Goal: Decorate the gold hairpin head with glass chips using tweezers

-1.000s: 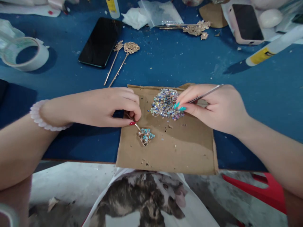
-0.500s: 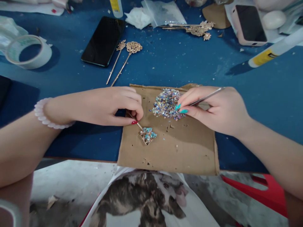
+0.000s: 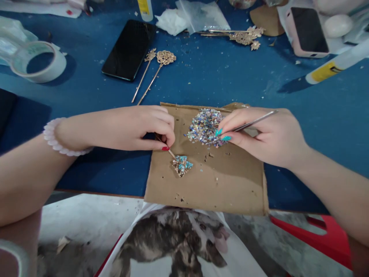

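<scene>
Looks like a craft workshop — colourful chips [image 3: 202, 127], ornamental metal pins [image 3: 166, 57], tape roll [image 3: 57, 70].

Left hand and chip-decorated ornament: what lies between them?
The head view shows a thin metal stem between the left hand and the ornament, over cardboard.

Single head-worn view, facing forward and down, close over the table [image 3: 207, 82], cardboard [image 3: 225, 188] near centre, printed garment [image 3: 170, 238] at bottom.

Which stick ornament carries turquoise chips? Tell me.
The stick ornament in the left hand; the ornaments by the black phone and plastic bag show only gold.
</scene>
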`<state>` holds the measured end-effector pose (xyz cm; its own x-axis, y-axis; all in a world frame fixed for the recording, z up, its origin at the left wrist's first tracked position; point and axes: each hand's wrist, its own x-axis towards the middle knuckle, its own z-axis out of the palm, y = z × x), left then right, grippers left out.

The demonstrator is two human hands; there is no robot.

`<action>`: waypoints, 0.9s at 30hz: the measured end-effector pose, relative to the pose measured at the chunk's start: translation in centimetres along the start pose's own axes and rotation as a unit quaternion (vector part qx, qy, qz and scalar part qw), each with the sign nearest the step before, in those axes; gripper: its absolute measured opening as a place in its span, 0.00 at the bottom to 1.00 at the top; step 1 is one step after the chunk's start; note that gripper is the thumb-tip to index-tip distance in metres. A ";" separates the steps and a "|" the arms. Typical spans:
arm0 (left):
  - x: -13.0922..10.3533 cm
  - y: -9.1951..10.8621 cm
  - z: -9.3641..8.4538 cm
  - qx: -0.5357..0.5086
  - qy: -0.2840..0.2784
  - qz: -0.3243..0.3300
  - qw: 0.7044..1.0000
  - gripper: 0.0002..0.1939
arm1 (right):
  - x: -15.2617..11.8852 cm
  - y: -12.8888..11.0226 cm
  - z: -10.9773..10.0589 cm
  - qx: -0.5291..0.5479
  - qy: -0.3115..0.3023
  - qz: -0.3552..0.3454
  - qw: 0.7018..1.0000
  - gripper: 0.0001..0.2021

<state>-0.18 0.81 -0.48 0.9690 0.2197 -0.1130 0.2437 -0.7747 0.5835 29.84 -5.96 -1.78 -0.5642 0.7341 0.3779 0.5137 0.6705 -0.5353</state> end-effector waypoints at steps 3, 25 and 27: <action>0.0 0.0 0.0 0.004 -0.002 0.000 1.000 0.10 | 0.0 0.0 -0.1 -0.002 0.000 0.001 1.000 0.03; 0.0 -0.1 0.1 -0.008 0.001 0.001 1.000 0.08 | -0.1 0.0 0.1 -0.017 0.013 0.014 1.000 0.04; 0.0 -0.1 0.1 -0.008 0.003 0.002 1.000 0.08 | -0.2 0.0 0.1 -0.022 0.011 0.012 1.000 0.04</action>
<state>-0.23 0.80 -0.62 0.9697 0.2205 -0.1052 0.2389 -0.7658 0.5971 29.86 -6.07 -1.96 -0.5377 0.7514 0.3824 0.5542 0.6568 -0.5113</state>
